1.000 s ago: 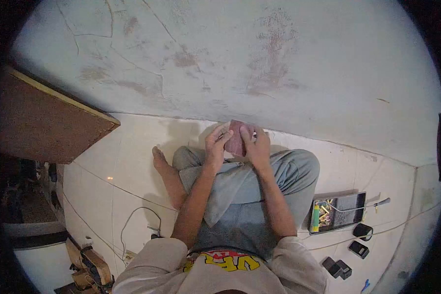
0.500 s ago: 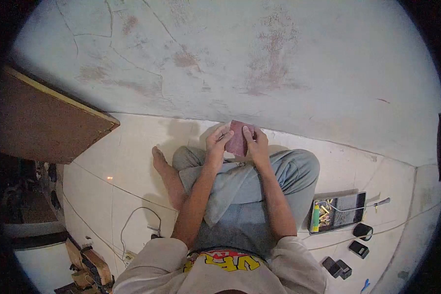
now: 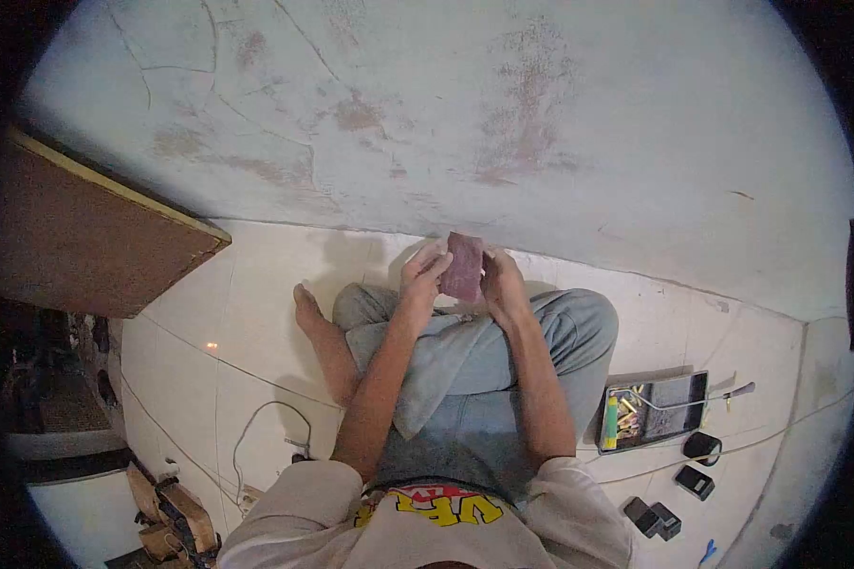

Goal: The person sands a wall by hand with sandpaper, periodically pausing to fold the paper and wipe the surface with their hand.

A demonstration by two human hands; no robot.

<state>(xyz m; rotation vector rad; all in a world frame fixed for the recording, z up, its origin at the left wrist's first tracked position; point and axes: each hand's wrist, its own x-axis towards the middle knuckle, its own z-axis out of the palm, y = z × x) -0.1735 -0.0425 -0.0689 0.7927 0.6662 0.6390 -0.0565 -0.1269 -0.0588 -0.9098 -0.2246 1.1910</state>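
Note:
A folded piece of reddish-brown sandpaper (image 3: 462,269) is held upright above my crossed legs, close to the foot of the wall. My left hand (image 3: 425,272) pinches its left edge, thumb on the near face. At the right edge is my right hand (image 3: 503,282), its fingers curled against the sheet and partly hidden behind it. Facing me, the pale painted wall (image 3: 636,142) has cracks and rough brownish worn patches.
On the right, a black tray (image 3: 669,436) holds brass-coloured pieces and a roller frame (image 3: 697,402). Small black boxes (image 3: 695,482) lie near it. Cables (image 3: 247,365) cross the tiled floor. A brown board (image 3: 95,228) stands at left.
My right thumb has come off the front of the sandpaper, and the right hand has shifted slightly to the sheet's right edge. The left hand keeps its pinch.

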